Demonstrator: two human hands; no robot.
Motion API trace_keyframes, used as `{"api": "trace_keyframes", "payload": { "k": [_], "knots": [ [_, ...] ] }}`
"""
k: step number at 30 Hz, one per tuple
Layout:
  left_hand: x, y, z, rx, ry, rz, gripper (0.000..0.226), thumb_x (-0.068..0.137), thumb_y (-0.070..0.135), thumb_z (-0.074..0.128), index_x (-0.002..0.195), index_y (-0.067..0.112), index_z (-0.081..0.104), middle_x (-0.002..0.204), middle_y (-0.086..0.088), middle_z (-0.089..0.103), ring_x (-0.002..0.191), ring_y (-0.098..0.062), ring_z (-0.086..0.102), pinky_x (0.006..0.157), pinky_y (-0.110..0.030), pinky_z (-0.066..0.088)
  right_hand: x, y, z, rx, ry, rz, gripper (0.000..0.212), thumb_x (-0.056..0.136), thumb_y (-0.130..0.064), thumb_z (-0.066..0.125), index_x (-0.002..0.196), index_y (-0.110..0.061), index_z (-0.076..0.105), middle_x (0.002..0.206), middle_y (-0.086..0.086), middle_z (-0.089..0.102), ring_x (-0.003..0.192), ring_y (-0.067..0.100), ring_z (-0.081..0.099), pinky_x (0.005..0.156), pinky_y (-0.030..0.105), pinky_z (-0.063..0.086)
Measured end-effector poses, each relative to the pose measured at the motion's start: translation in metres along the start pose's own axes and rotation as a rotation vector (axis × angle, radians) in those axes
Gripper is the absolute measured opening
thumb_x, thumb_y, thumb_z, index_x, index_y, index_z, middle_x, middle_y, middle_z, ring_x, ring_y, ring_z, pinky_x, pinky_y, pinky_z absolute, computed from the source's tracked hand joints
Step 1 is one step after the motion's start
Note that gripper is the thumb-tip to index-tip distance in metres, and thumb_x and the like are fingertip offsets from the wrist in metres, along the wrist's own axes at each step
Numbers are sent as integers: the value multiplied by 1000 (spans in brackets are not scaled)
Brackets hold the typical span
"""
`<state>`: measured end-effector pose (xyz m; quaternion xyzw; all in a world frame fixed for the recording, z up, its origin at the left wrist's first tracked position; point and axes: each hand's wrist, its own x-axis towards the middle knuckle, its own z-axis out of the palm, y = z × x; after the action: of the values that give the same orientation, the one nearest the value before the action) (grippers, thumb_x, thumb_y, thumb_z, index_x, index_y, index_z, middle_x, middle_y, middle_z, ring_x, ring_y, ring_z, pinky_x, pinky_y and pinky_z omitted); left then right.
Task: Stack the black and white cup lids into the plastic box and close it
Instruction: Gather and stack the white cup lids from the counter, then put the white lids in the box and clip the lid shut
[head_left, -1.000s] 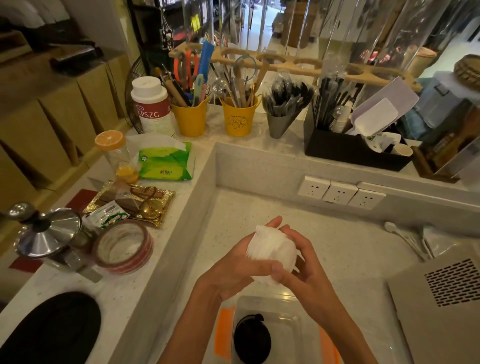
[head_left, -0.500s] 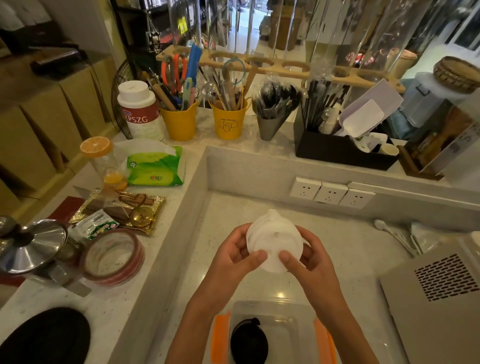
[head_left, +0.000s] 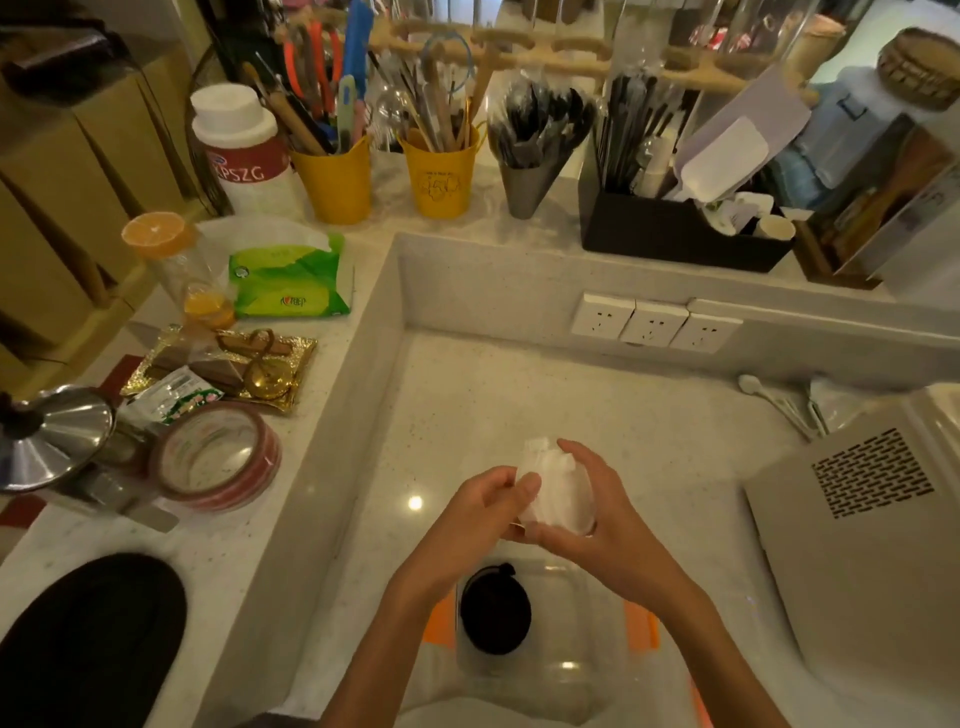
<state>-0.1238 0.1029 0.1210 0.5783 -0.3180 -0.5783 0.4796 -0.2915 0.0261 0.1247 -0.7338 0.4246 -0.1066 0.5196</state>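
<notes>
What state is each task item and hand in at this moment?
White lids: stacked, held above the box by both hands.
Black lids: inside the box.
Plastic box: open.
Left hand: gripping the white lids.
Right hand: gripping the white lids.

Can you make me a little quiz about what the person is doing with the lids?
1. True or false: both hands, the left hand and the right hand, hold the stack of white lids.
2. What already lies in the clear plastic box? A) black lids B) spoons C) tape
3. Fill in: the white lids are held ____ the box, not yet inside it.

Key:
1. True.
2. A, the black lids sit in the left part of the box.
3. Above.
</notes>
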Motion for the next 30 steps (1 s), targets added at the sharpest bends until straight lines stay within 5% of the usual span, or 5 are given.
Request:
{"api": "trace_keyframes", "payload": {
  "k": [8, 11, 14, 18, 30],
  "knots": [
    [-47, -75, -7, 583, 471, 172, 30, 95, -2, 54, 102, 23, 70, 100, 10, 69, 97, -2, 63, 89, -21, 53, -58, 59, 11, -486, -85, 186, 94, 61, -69, 72, 137, -44, 23, 128, -17, 33, 117, 9, 46, 86, 18, 34],
    [-49, -92, 14, 815, 305, 163, 29, 94, 1, 52, 109, 20, 68, 106, 10, 65, 99, -8, 61, 84, -16, 49, -51, 75, 21, -814, -152, 76, 95, 62, -68, 68, 141, -36, 27, 136, -8, 39, 120, 17, 45, 98, 27, 43],
    [-39, -114, 41, 1175, 39, -33, 31, 100, 14, 47, 130, 11, 55, 128, -6, 60, 115, -20, 55, 93, -29, 47, -29, 87, 28, -1123, -269, -36, 91, 66, -55, 74, 142, -31, 30, 136, 0, 43, 119, 25, 45, 99, 37, 39],
    [-15, -125, 53, 1385, 13, -228, 53, 102, 20, 50, 146, -4, 32, 143, -19, 46, 127, -30, 50, 104, -34, 45, -3, 93, 37, -1350, -455, -155, 90, 67, -39, 84, 140, -25, 33, 134, 7, 43, 122, 31, 41, 96, 43, 39],
    [8, -120, 58, 1569, -18, -127, 45, 101, 6, 46, 143, -1, 33, 149, -26, 36, 135, -44, 37, 109, -47, 39, -4, 113, 40, -1265, -567, -97, 97, 73, -11, 79, 149, -27, 21, 158, 16, 14, 138, 38, 25, 101, 44, 46]
  ]
}}
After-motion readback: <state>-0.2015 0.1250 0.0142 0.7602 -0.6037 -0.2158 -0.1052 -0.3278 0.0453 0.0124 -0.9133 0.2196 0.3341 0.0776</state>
